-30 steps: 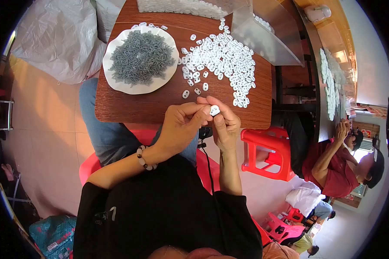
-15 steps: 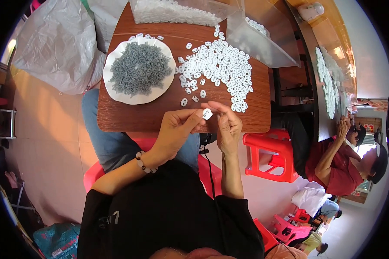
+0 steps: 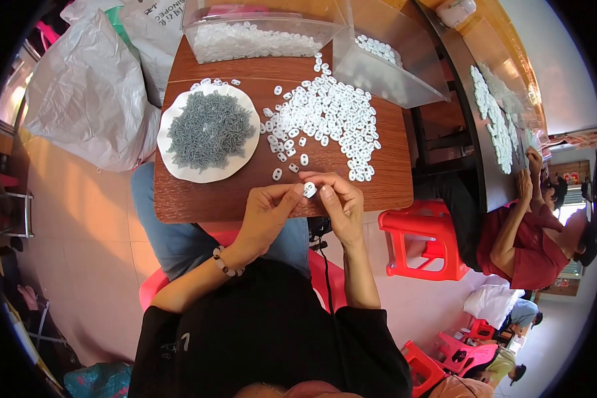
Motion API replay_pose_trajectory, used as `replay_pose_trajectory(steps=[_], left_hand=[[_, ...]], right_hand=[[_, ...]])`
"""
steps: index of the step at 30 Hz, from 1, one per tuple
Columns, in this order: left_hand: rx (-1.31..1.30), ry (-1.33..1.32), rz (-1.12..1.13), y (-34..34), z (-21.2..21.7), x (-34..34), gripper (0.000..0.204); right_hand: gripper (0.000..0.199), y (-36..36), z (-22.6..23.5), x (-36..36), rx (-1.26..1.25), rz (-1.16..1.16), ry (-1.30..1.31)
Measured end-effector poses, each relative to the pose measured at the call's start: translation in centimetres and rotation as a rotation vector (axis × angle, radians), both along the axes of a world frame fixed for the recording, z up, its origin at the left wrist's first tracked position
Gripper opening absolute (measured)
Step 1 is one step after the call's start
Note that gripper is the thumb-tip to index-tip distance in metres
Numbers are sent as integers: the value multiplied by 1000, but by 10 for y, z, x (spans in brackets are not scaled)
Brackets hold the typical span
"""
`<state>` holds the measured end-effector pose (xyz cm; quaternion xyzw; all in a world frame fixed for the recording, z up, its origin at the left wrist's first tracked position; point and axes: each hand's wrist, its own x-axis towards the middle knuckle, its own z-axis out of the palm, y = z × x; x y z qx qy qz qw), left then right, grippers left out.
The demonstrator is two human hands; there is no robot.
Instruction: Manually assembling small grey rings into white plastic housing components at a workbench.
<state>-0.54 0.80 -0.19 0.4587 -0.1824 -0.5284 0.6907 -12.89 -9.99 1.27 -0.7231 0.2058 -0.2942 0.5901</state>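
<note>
A small white oval plastic piece with two holes (image 3: 309, 190) is held above the near edge of the brown wooden tabletop (image 3: 212, 207). My left hand (image 3: 269, 213) pinches it from the left between thumb and fingers. From the right, my right hand (image 3: 343, 204) curls in, its index finger over the top of the piece and its thumb tip at the right edge. Whether a smaller part sits between those fingertips is hidden. Just beyond lies a heap of similar white two-hole pieces (image 3: 331, 106). To its left, a white scalloped plate (image 3: 170, 166) bears a pile of small grey rod-like parts (image 3: 209, 129).
A clear bin (image 3: 259, 43) of whitish parts stands at the tabletop's far edge, another clear bin (image 3: 391, 76) right of it. A large white sack (image 3: 89, 93) leans at left. A red stool (image 3: 421, 242) stands right, near a person in a red shirt (image 3: 524, 242) at a dark table.
My right thumb has closed in toward the white piece, and both hands hold it a little closer together. The whole view has tilted, so the tabletop sits lower in the picture.
</note>
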Motion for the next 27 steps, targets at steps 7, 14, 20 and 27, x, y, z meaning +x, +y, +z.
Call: replay_pose_trajectory(steps=[7,14,20,27], left_hand=[[19,-44,-43,-3,-1,2,25],[49,-416,43,6,-36,34,30],[6,-548,32,6,-32,31,33],[-21,-533,14,8,-40,36,34]], right_hand=[[10,2,-5,3,189,-56,-20],[9,-67,57,12,-390,-354,49],[18,-223,116,33,-829,-720,42],[17,-219,89,37,-869,-661,151]])
